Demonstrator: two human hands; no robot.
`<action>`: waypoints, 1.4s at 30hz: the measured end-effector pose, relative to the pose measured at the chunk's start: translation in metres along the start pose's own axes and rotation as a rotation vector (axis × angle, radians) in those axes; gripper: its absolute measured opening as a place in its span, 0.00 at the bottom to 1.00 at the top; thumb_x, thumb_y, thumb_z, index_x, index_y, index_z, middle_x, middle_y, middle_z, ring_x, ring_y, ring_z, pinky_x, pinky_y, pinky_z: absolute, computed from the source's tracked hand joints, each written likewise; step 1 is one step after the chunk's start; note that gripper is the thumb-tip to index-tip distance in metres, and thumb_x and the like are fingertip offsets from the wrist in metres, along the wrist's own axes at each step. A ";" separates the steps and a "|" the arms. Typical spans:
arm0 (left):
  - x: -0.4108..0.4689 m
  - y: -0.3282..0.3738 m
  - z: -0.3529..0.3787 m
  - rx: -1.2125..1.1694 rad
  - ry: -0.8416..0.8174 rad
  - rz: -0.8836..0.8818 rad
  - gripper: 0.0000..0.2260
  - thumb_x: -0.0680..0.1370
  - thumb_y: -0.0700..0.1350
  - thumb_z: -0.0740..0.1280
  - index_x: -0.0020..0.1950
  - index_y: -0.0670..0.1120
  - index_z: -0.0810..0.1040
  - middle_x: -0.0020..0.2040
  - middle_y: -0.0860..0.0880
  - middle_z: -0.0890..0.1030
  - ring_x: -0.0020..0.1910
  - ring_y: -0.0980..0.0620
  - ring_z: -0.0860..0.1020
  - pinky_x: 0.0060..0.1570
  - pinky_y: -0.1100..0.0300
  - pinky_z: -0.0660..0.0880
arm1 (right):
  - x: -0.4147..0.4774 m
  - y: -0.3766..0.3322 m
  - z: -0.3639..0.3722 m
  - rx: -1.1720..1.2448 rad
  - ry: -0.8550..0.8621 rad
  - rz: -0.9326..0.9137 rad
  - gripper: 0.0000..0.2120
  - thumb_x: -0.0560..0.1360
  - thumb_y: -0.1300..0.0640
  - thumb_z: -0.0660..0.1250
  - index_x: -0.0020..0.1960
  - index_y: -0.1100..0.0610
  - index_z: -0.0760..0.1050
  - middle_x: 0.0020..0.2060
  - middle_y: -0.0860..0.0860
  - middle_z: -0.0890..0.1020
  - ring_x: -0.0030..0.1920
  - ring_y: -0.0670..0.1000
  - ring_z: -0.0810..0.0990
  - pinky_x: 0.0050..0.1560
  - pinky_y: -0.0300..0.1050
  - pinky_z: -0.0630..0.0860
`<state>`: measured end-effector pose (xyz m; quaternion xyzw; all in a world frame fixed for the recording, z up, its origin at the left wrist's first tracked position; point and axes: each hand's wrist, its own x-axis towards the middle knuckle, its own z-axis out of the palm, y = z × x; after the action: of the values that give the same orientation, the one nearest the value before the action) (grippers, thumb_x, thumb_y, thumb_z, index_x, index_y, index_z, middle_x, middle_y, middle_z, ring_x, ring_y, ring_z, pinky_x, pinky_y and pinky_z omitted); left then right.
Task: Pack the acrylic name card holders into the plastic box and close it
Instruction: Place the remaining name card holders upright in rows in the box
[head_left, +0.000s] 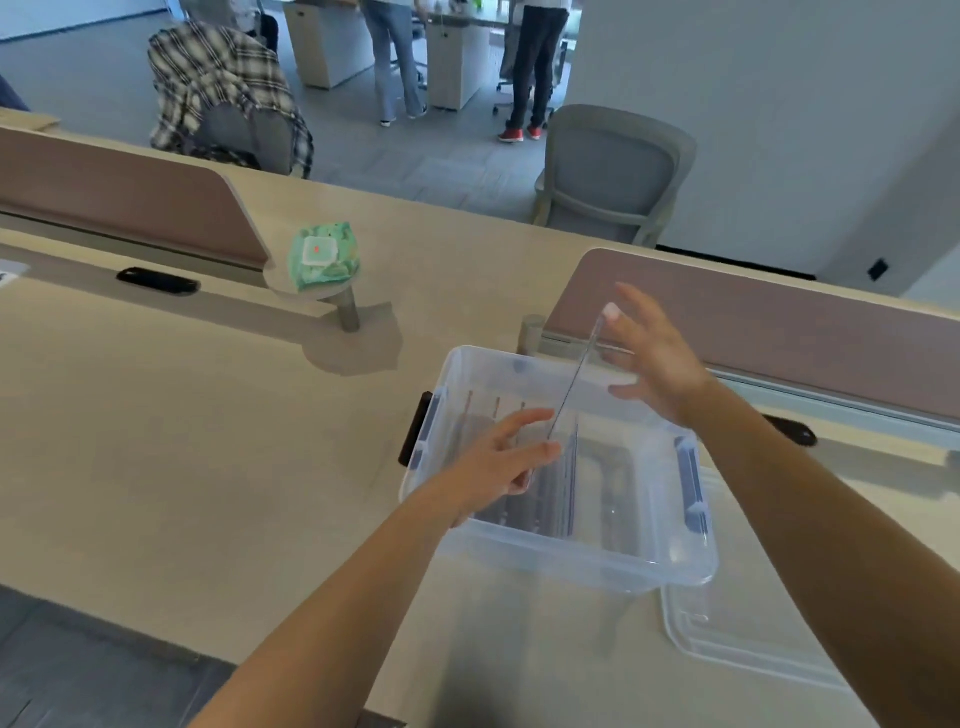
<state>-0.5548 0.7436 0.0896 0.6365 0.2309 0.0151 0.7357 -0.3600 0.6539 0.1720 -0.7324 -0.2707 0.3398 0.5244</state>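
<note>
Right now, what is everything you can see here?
plastic box: one, clear, open on the desk
card holders in box: several, clear, upright; count unclear
held card holder: one, clear, tilted over the box
lid: one, clear, on desk right of box
wipes pack: one, green, on small round stand
desk: one, beige
dividers: two, brown
chairs: two, grey; one draped with plaid shirt
people: two standing, far back
left hand: holder's lower end
right hand: holder's top end
</note>
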 end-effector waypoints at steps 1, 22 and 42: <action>-0.001 -0.003 0.000 0.016 -0.001 -0.003 0.22 0.68 0.60 0.72 0.61 0.68 0.74 0.52 0.46 0.72 0.51 0.46 0.71 0.61 0.46 0.75 | -0.003 0.000 0.008 -0.007 -0.004 0.021 0.37 0.70 0.34 0.65 0.75 0.38 0.57 0.77 0.49 0.61 0.75 0.59 0.61 0.68 0.65 0.63; -0.021 -0.015 0.002 0.361 -0.023 0.220 0.45 0.60 0.54 0.83 0.72 0.62 0.65 0.56 0.59 0.71 0.45 0.52 0.78 0.56 0.55 0.78 | -0.040 0.023 0.021 0.180 -0.007 0.088 0.38 0.71 0.39 0.70 0.74 0.32 0.53 0.76 0.48 0.57 0.69 0.69 0.64 0.55 0.65 0.74; 0.061 -0.076 -0.086 1.074 0.504 -0.068 0.40 0.72 0.66 0.68 0.78 0.54 0.56 0.80 0.47 0.49 0.78 0.47 0.51 0.74 0.48 0.59 | 0.054 0.159 -0.059 0.332 -0.242 0.275 0.38 0.64 0.48 0.76 0.71 0.37 0.66 0.60 0.52 0.72 0.57 0.60 0.75 0.51 0.60 0.74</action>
<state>-0.5518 0.8283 -0.0091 0.8887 0.3940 0.0233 0.2332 -0.2737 0.6118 0.0223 -0.6200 -0.1699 0.5329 0.5502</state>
